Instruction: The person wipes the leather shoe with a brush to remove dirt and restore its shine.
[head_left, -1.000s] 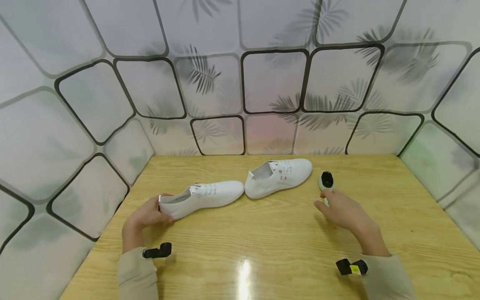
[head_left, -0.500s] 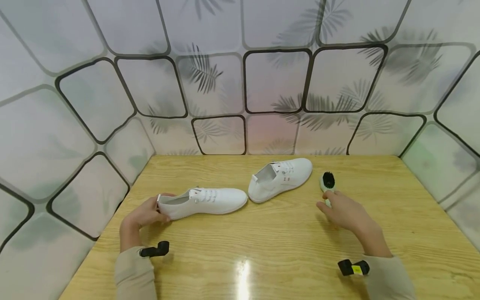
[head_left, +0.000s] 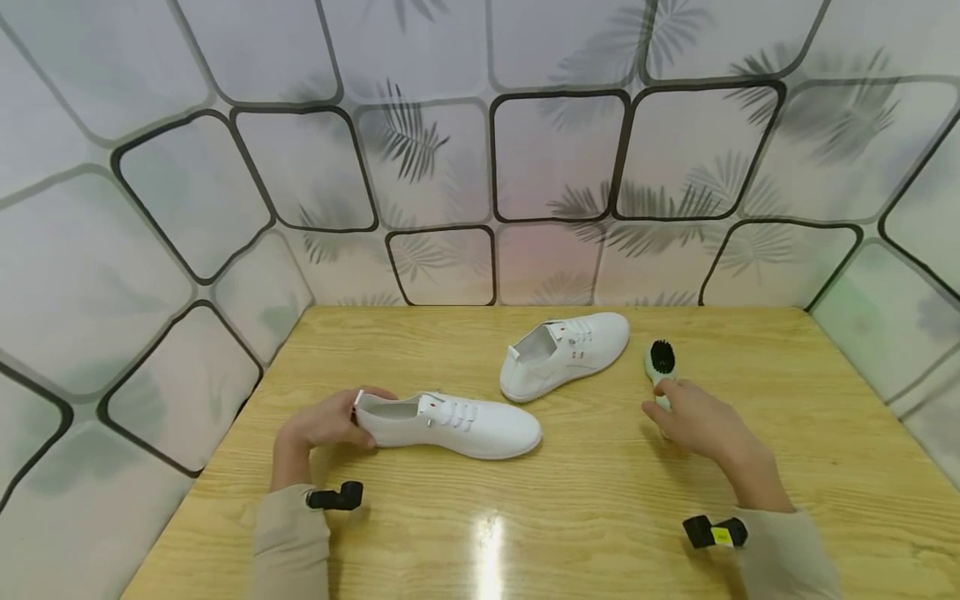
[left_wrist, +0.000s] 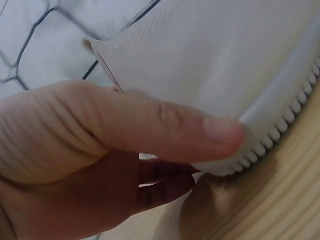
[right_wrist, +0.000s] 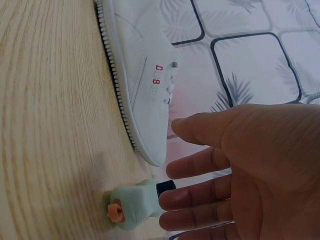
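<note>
My left hand (head_left: 327, 422) grips a white lace-up shoe (head_left: 487, 429) by its heel, the toe pointing right. In the left wrist view the thumb (left_wrist: 175, 127) presses along the heel's side, just above the ridged sole; the other fingers are partly hidden behind the heel. My right hand (head_left: 705, 425) hovers over the handle end of a pale green shoe brush (head_left: 649, 367) with black bristles. In the right wrist view its fingers (right_wrist: 197, 197) are loosely extended and hold nothing. The brush's orange end piece (right_wrist: 115, 213) shows there, below the fingertips.
A second white shoe (head_left: 558, 358), with red lettering on its side, sits farther back between the held shoe and the brush. The wooden table (head_left: 420, 525) meets a wall hanging (head_left: 555, 158) patterned with rounded shapes and leaves at the back and sides.
My left hand has moved right and slightly nearer with the held shoe, whose toe has swung toward me, apart from the other shoe. My right hand stays over the brush.
</note>
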